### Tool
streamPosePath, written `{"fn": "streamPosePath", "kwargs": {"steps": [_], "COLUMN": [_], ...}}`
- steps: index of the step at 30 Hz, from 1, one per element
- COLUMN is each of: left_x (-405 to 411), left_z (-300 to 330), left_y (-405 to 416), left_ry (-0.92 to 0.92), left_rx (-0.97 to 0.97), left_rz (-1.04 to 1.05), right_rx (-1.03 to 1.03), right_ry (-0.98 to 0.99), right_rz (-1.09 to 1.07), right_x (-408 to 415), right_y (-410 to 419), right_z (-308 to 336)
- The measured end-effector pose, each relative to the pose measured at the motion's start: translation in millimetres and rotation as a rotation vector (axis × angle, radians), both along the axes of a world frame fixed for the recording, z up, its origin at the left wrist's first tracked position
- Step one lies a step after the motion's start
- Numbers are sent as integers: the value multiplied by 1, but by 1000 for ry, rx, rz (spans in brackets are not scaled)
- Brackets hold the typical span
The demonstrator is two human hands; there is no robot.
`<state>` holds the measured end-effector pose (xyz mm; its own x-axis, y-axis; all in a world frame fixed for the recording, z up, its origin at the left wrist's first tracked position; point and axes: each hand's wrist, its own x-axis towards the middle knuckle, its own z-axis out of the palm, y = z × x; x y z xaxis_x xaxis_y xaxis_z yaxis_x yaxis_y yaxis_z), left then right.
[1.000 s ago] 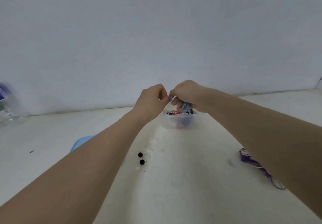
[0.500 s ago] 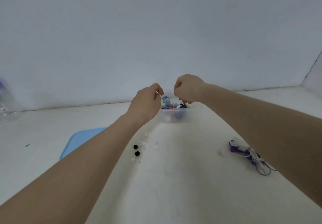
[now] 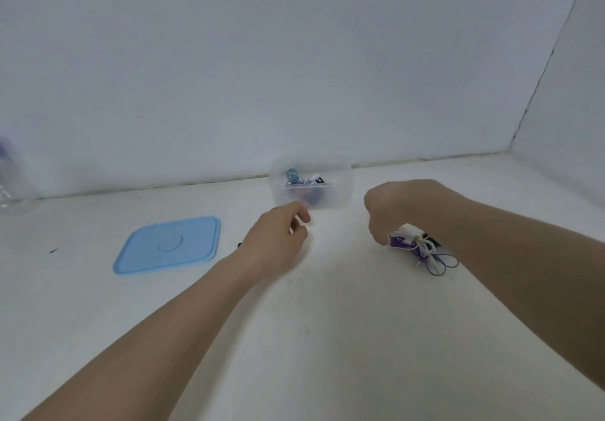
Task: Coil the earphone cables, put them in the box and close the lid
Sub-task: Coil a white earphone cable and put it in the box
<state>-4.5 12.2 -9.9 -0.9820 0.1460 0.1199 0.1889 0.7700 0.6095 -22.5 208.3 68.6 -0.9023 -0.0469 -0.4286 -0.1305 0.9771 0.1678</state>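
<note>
A clear plastic box (image 3: pixel 311 188) sits on the white table (image 3: pixel 327 338), right up against the wall (image 3: pixel 294 60). Its top is open, and inside it there are some earphone cables (image 3: pixel 302 180), a blue one and a few other colours all mixed up. The blue lid (image 3: pixel 168 245) lies flat on the table to the left of the box and a bit nearer to the person. The left hand (image 3: pixel 276 245) is just in front of the box, on its left side. Its fingers are loosely curled and the fingertips (image 3: pixel 302 214) reach up close to the box's front wall, but I cannot tell if they touch it or hold anything. The right hand (image 3: pixel 391 209) is to the right of the box and a little in front of it. It is curled down over a purple and white cable bundle (image 3: pixel 422 248) that lies on the table. I cannot tell if it is gripping the bundle. A clear bottle (image 3: pixel 9 181) stands far to the left of the box, at the edge of the view.
</note>
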Motion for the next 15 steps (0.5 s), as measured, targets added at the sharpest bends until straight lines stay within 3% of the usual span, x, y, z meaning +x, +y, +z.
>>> {"fn": "streamPosePath", "kwargs": {"steps": [5,15], "left_x": [21,33], "left_z": [-15,-12], "left_y": [16,11], "left_ry": [-56,-151], "left_rx": [40,175], "left_rz": [2,11], "right_rx": [84,-290], "right_ry": [-22,172], "right_rz": [-21,-22], "right_x": [15,13], "right_y": [22,41], "right_z": [-10,-11]}}
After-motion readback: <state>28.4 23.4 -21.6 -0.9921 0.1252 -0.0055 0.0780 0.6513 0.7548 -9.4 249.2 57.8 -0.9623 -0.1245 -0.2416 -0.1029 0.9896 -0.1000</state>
